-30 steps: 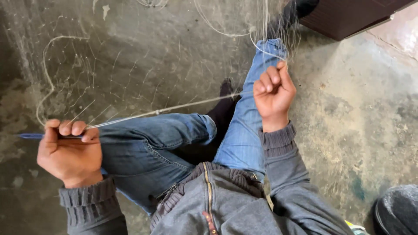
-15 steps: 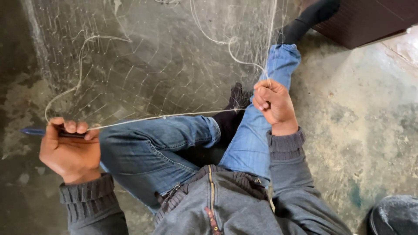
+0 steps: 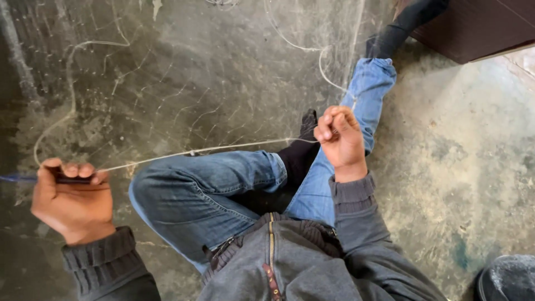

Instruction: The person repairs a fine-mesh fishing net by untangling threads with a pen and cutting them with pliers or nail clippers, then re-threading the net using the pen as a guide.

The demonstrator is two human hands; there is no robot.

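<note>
My left hand (image 3: 69, 198) is closed around a dark, thin netting needle (image 3: 33, 178) whose blue tip sticks out to the left. A pale twine (image 3: 212, 148) runs taut from that hand across my bent knee to my right hand (image 3: 341, 139). My right hand pinches the twine together with a fold of fine netting (image 3: 184, 83) above my outstretched leg. The thin mesh spreads over the concrete floor ahead, with a thicker white edge cord (image 3: 301, 47) looping through it.
I sit on a stained concrete floor (image 3: 446, 167) in blue jeans and a grey zipped jacket. A dark brown wooden cabinet (image 3: 479, 28) stands at the top right. A dark rounded object (image 3: 507, 278) lies at the bottom right corner.
My right hand has turned from an upright fist to a pinch on the twine. The left hand stays pulled out left, keeping the twine taut. The view has shifted slightly.
</note>
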